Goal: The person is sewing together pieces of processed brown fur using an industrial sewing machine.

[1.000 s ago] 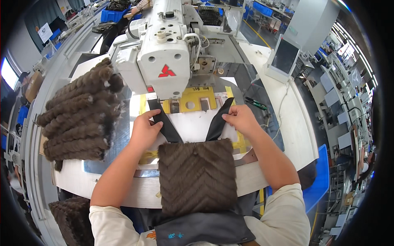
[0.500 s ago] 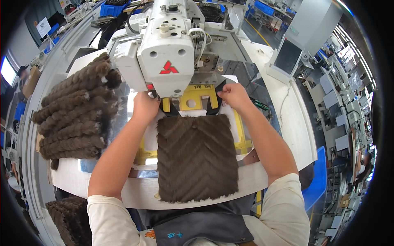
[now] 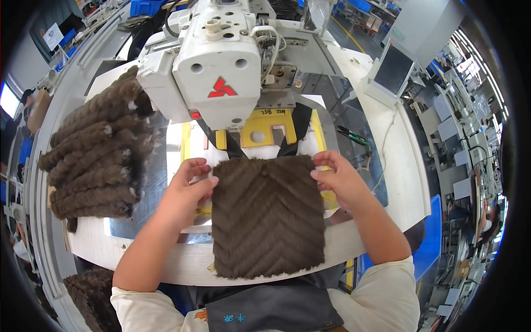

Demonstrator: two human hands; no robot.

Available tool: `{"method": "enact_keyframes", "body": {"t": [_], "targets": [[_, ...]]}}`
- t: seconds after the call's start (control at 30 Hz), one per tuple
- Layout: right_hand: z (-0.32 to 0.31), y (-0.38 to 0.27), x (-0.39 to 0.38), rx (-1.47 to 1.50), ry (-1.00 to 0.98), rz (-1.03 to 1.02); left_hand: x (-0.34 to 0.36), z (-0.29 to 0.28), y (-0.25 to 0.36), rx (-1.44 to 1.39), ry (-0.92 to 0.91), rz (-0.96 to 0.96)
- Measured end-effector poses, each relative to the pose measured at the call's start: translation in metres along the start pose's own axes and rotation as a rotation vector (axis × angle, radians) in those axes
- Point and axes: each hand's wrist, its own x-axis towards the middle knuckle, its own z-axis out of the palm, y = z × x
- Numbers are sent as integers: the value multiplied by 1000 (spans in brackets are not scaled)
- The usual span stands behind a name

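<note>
A square brown fur panel (image 3: pixel 267 221) with a chevron pattern lies in front of me, its lower edge over the table's rim. At its upper left corner my left hand (image 3: pixel 191 189) has thumb and fingers apart, the thumb tip against the fur edge. My right hand (image 3: pixel 338 180) is at the upper right corner, fingertips and thumb by the fur edge with a gap between them. Just beyond the panel lies a yellow template plate (image 3: pixel 269 124) with cut-outs, and a black strip (image 3: pixel 301 123) runs along its right side. Above stands a white sewing machine head (image 3: pixel 217 72).
Rolled brown fur pieces (image 3: pixel 99 160) are piled on the left of the table. Green-handled snips (image 3: pixel 352 135) lie to the right, near a screen (image 3: pixel 390 69) on a stand. A blue bin (image 3: pixel 430 238) is at the right edge. More dark fur (image 3: pixel 94 296) sits lower left.
Both hands have come back toward me from the black strips beside the yellow plate to the fur panel's upper corners. The fingers have spread. The view has shifted slightly.
</note>
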Motion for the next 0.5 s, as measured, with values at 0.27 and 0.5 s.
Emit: {"method": "enact_keyframes", "body": {"t": [0.27,0.5], "targets": [[2,0,-24,-365,-47,64,-4,23,-12,294,-131,135],[6,-2,-29,-717,11,-24,7,34,-5,709,-210,275]]}}
